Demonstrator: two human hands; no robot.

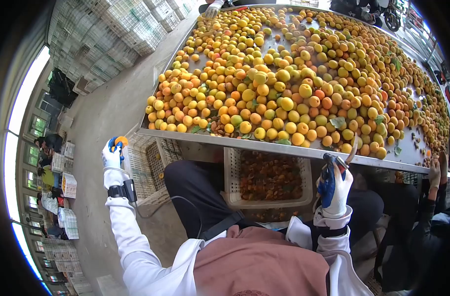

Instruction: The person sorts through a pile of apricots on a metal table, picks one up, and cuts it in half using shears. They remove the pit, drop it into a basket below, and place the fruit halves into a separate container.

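My left hand (112, 157), in a white glove with blue coating, is closed on an orange apricot piece (120, 141), out to the left beyond the table corner and above a crate. My right hand (335, 190), gloved the same way, is wrapped round what look like pruning shears (341, 161), with a curved blade pointing up at the table's front edge. Yellow, orange and greenish apricots (286, 103) cover much of the metal table (264, 149) in front of me, with a few leaves among them.
Below the table stands a white crate (268, 203) of dark fruit pieces. A pale crate (140, 165) is under my left hand. Another person's hand (434, 173) is at the right edge; a gloved hand (213, 10) is at the far end. Stacked crates (94, 44) line the left.
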